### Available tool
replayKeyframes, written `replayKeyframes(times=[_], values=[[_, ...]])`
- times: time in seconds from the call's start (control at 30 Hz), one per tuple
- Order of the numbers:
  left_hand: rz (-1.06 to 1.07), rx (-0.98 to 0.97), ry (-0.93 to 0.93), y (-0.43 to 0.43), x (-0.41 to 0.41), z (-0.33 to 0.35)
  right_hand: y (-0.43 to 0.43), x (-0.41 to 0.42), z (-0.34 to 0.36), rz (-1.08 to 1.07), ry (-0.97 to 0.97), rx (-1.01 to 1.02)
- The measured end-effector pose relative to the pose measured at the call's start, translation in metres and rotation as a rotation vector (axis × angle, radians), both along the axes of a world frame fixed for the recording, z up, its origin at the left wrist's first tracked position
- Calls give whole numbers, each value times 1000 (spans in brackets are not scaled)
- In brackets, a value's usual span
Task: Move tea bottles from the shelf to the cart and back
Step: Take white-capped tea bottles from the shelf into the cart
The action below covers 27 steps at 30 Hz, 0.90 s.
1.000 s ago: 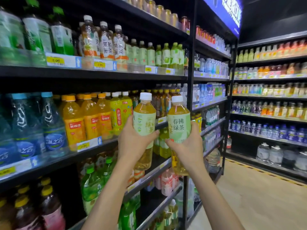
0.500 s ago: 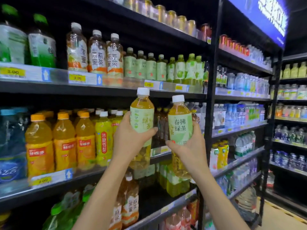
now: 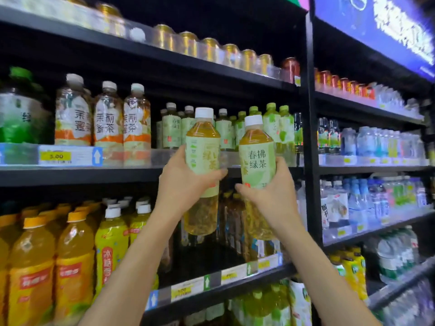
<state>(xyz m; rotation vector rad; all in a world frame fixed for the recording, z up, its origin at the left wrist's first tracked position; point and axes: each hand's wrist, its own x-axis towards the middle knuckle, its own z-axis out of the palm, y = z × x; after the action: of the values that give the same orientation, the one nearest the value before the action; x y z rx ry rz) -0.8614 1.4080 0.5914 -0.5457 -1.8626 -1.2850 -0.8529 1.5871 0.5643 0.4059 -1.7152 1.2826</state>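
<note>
My left hand (image 3: 182, 182) grips one green tea bottle (image 3: 203, 149) with a white cap and pale green label. My right hand (image 3: 274, 196) grips a second, matching green tea bottle (image 3: 257, 156). Both bottles are upright, side by side, raised in front of the black shelf edge (image 3: 82, 174). Right behind them on that shelf stands a row of matching green tea bottles (image 3: 171, 132). The cart is not in view.
Jasmine tea bottles with orange labels (image 3: 108, 123) stand left of the green tea row. Cans (image 3: 209, 49) line the top shelf. Orange and yellow drink bottles (image 3: 73, 260) fill the shelf below. A black upright post (image 3: 312, 149) separates a water section (image 3: 367, 142) on the right.
Both hands have lifted the two bottles from the lower shelf's level up to the shelf with the green tea row, and my view has tilted up and moved closer.
</note>
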Motion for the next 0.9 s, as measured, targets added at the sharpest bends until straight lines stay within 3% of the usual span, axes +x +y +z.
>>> replayKeyframes(times=[0.5,0.9], values=[[-7,-10,284,25,-54,126,6,-78,116,83,205,-59],[281,6,425,47,-94,166,10,-144,178,154,351,-126]])
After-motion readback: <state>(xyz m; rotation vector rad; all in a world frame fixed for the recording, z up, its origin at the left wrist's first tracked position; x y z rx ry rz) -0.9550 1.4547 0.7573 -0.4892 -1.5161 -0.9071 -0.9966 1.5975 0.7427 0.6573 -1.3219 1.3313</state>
